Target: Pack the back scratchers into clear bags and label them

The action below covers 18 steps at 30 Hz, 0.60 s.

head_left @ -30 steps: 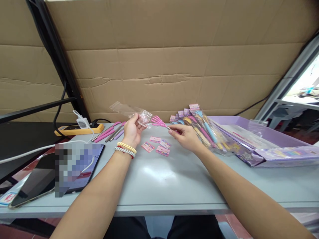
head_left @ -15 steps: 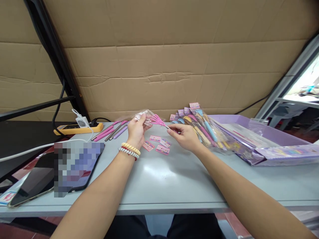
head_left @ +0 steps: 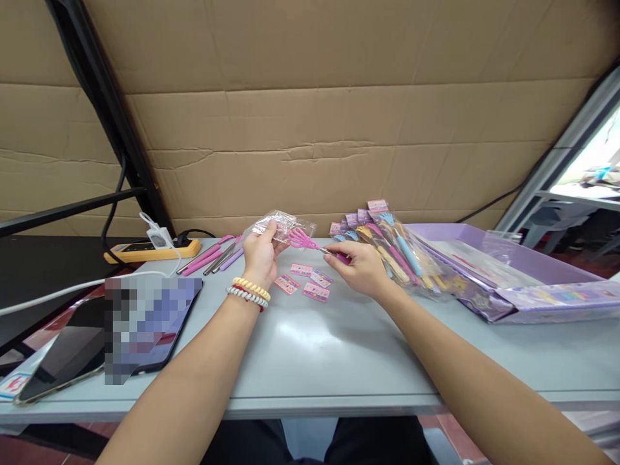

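Head view: over the counter [head_left: 310,368], the clear bag [head_left: 272,223] has bunched up at the left hand [head_left: 260,256], whose grip pinches it — bag and pink scratcher [head_left: 302,239] now meet closely, though whether the prongs are inside cannot be told. Right hand [head_left: 361,266]: grip clasping the scratcher's shaft. Against the earlier frame, the pronged end sits slightly lower and farther left. Printed cards [head_left: 316,292] — unmoved.
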Tool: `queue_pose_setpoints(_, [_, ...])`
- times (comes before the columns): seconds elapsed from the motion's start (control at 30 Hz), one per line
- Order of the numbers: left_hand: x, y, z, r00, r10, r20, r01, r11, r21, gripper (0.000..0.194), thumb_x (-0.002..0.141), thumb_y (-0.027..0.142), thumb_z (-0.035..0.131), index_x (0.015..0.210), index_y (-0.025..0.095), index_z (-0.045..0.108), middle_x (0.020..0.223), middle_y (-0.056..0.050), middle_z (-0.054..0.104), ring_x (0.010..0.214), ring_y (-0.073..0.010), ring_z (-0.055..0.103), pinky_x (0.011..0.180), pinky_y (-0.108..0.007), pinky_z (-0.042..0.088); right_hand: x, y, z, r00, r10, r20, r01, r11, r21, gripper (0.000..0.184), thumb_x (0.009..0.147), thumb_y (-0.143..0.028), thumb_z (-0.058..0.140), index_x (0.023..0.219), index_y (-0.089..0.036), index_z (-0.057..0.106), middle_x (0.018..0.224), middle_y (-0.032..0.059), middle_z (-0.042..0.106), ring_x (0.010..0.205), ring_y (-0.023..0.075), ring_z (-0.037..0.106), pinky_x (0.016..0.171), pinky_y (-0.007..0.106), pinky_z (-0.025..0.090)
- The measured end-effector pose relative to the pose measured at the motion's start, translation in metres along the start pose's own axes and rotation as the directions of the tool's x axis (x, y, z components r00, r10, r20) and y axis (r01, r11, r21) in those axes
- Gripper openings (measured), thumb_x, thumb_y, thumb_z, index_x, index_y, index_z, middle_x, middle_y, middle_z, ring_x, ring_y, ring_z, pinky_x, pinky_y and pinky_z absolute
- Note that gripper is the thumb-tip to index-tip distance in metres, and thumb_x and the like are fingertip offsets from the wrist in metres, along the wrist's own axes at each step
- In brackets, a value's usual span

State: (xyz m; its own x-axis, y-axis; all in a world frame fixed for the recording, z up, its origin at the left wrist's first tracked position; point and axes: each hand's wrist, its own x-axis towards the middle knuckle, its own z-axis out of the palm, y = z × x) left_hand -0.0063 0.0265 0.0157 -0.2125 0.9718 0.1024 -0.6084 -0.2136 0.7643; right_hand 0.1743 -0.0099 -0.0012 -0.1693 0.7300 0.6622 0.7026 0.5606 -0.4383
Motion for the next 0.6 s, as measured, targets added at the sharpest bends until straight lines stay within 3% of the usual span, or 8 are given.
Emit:
queue_pose_setpoints(0.33, [-0.0002,0.0015,-0.0025,0.998,-0.009,0.064,0.007,1.000,0.031,0.015,0.071,0.024,0.071,0.074,0.013,0.061,0.069,-0.002,0.066,0.058,-0.0109,0.062,0.057,-0.024,0.052,0.0026,0.0026,-0.0013,0.994,0.092,0.052,-0.095,0.994,0.053,0.024,0.077,-0.037,0.058,0.072,-0.016,0.069,0.068,0.0038,0.067,0.058,0.0131,0.054,0.055,0.025,0.040])
queue_pose_setpoints(0.6, [-0.0069,-0.0053,-0.0017,0.971,-0.001,0.240,-0.049,0.978,0.201,0.027,0.065,0.036,0.076,0.072,0.013,0.063,0.064,-0.003,0.065,0.055,-0.0116,0.062,0.053,-0.023,0.051,0.0020,0.0013,-0.0009,0.996,0.077,0.050,-0.080,0.995,0.061,0.024,0.076,-0.038,0.060,0.067,-0.016,0.066,0.064,0.0026,0.065,0.057,0.0123,0.053,0.055,0.024,0.039])
